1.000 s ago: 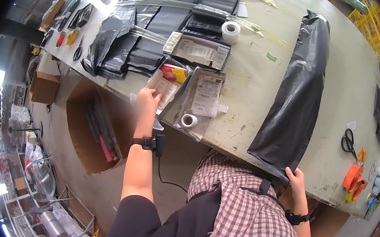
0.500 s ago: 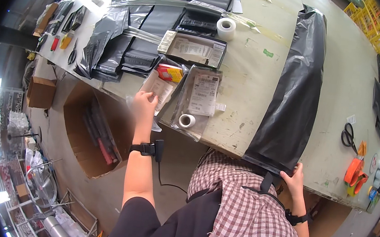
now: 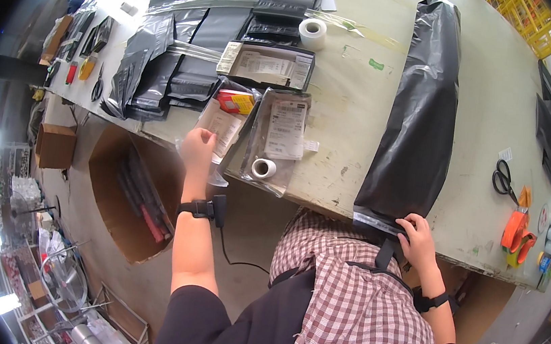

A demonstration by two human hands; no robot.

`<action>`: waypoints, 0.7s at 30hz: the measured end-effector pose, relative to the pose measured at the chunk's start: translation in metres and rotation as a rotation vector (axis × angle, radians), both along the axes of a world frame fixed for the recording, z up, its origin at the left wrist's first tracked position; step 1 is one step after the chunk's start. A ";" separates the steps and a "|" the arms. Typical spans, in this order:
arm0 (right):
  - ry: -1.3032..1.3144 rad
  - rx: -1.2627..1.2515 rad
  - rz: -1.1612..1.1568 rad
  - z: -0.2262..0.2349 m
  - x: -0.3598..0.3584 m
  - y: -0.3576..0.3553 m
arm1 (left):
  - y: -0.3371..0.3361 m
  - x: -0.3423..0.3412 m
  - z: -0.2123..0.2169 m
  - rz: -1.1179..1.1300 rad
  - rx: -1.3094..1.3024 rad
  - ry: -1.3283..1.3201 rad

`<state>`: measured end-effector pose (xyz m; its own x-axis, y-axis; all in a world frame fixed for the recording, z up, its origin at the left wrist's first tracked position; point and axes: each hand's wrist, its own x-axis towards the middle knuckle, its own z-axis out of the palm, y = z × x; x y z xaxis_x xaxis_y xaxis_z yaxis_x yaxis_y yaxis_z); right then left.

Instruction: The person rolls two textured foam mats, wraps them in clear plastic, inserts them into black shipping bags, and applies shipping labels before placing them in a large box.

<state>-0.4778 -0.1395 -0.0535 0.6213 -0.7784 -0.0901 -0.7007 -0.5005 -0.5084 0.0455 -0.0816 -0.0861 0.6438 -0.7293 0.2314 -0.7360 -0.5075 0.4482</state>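
A long black plastic mailing bag (image 3: 415, 113) lies lengthwise on the table, filled out by something inside. At its near end a pale strip (image 3: 375, 222) crosses the opening. My right hand (image 3: 418, 241) is at the right corner of that end, with fingers bent and pinching the bag's edge. At the table's front edge, my left hand (image 3: 198, 151) is closed in a pinch over a plastic-lined box of paper slips (image 3: 221, 127). What it holds, if anything, is too small to make out. A red and yellow packet (image 3: 236, 102) lies in the same box.
Beside it are a clear bag with a printed label (image 3: 286, 129), a small roll (image 3: 263, 168) and an open label box (image 3: 266, 67). Black bags (image 3: 221, 26) cover the far left. Scissors (image 3: 504, 179) and an orange tape dispenser (image 3: 515, 230) lie right. A cardboard box (image 3: 107, 187) stands below left.
My right hand has shifted from beside the bag's near corner onto its edge, where the pale strip shows more plainly. My left hand has drawn slightly back over the slip box. The view has shifted a little.
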 end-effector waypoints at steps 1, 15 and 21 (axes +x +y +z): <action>-0.011 0.023 -0.004 0.000 -0.001 -0.001 | -0.001 0.001 0.000 -0.009 -0.020 0.031; -0.065 0.020 -0.029 -0.004 -0.003 0.000 | -0.006 0.011 -0.011 -0.050 0.051 -0.092; -0.091 0.062 -0.021 -0.008 -0.008 -0.001 | -0.006 0.025 -0.020 -0.108 0.072 -0.165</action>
